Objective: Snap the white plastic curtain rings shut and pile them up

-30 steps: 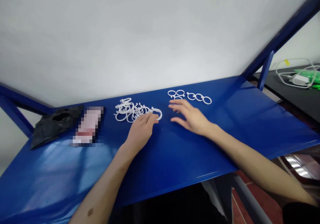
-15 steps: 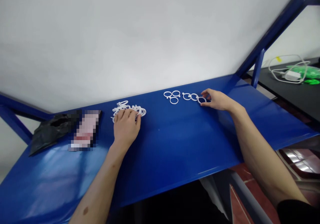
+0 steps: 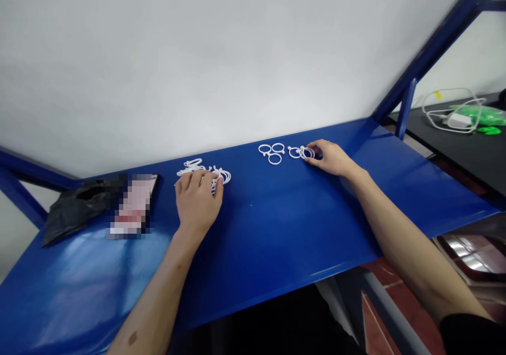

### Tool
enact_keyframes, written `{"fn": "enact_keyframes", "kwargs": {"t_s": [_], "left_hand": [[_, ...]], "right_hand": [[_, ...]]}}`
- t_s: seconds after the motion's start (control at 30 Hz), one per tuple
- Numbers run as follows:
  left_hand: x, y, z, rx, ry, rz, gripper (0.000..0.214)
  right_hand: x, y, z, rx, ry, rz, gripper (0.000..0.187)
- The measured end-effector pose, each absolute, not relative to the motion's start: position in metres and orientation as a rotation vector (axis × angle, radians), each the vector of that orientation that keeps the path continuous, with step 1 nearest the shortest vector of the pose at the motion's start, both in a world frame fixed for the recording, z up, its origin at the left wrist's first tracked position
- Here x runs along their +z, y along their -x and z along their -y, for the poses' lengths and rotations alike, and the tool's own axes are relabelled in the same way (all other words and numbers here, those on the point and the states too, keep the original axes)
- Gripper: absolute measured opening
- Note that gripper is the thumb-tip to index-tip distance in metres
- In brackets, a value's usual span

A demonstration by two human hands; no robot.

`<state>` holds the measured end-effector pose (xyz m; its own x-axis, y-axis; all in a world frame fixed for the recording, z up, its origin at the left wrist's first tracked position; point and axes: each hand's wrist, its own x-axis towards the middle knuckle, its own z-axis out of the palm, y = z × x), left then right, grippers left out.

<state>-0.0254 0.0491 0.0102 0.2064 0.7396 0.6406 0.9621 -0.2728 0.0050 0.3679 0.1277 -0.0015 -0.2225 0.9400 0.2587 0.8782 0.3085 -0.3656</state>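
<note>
A heap of white plastic rings (image 3: 221, 174) lies on the blue shelf (image 3: 276, 223). My left hand (image 3: 197, 199) rests flat on the heap, fingers spread over it. Farther right, three rings (image 3: 272, 152) sit in a small cluster. Beside them a short row of rings (image 3: 299, 152) is bunched together, and my right hand (image 3: 331, 157) touches its right end with curled fingertips. Whether those fingers grip a ring is hidden.
A black plastic bag (image 3: 75, 207) and a blurred phone-like object (image 3: 132, 205) lie at the left of the shelf. A blue upright post (image 3: 405, 108) stands at the right. Beyond it, a white cable with adapter (image 3: 454, 115) and green items (image 3: 480, 115) lie on a dark table.
My right hand went from the shelf's middle to the right end of the ring row and pushed it leftward, so the rings overlap. My left hand slid left onto the heap.
</note>
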Motion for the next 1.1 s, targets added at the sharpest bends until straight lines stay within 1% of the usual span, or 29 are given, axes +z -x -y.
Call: {"fn": "enact_keyframes", "kwargs": {"t_s": [0.17, 0.27, 0.47, 0.63, 0.83, 1.1], "left_hand": [[0.016, 0.02, -0.045, -0.861, 2.138, 1.5, 0.017], [0.017, 0.012, -0.04, -0.885, 2.295, 1.395, 0.017], [0.011, -0.01, -0.025, -0.688, 2.808, 1.133, 0.024], [0.012, -0.015, -0.02, -0.553, 2.89, 1.183, 0.026], [0.013, -0.014, -0.021, -0.49, 2.893, 1.239, 0.025], [0.014, -0.015, -0.021, -0.452, 2.911, 1.275, 0.026]], "right_hand": [[-0.003, -0.361, -0.128, 0.102, 1.646, 2.167, 0.04], [-0.004, -0.357, -0.127, 0.087, 1.643, 2.171, 0.04], [-0.003, -0.349, -0.124, 0.045, 1.652, 2.159, 0.043], [-0.002, -0.347, -0.121, -0.026, 1.678, 2.173, 0.043], [-0.002, -0.345, -0.125, 0.018, 1.667, 2.143, 0.045], [0.0, -0.341, -0.125, -0.045, 1.761, 2.146, 0.044]]}}
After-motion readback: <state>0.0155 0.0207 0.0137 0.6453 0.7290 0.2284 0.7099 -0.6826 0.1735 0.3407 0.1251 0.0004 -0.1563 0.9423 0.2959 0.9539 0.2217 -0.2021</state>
